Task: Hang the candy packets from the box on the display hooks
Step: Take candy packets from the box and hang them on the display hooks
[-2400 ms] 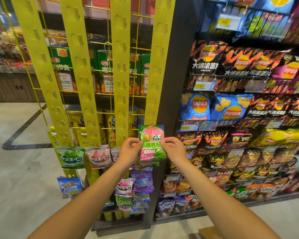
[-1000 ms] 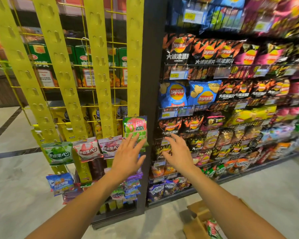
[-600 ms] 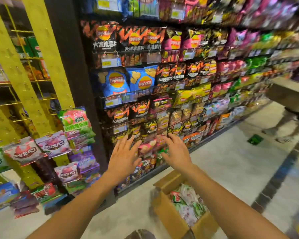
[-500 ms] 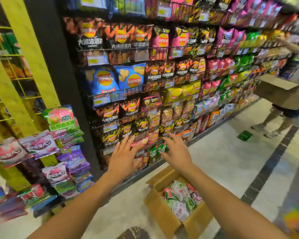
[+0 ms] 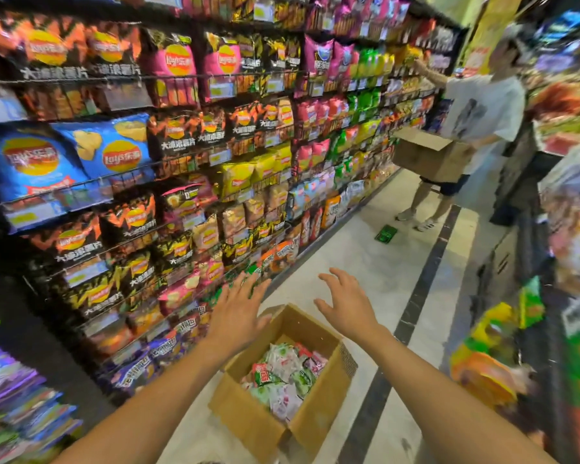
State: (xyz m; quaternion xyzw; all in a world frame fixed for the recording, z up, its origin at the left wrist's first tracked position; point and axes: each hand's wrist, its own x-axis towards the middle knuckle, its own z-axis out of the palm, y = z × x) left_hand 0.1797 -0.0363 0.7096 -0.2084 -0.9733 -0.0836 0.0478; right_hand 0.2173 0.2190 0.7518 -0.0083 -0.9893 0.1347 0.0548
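A: Progress?
B: My left hand [image 5: 238, 313] and right hand [image 5: 347, 306] hover spread and empty over the box [image 5: 248, 420] on the floor [image 5: 365, 256].
A: Remaining?
B: Many candy packets [image 5: 282, 373] lie inside, all yet to hang.
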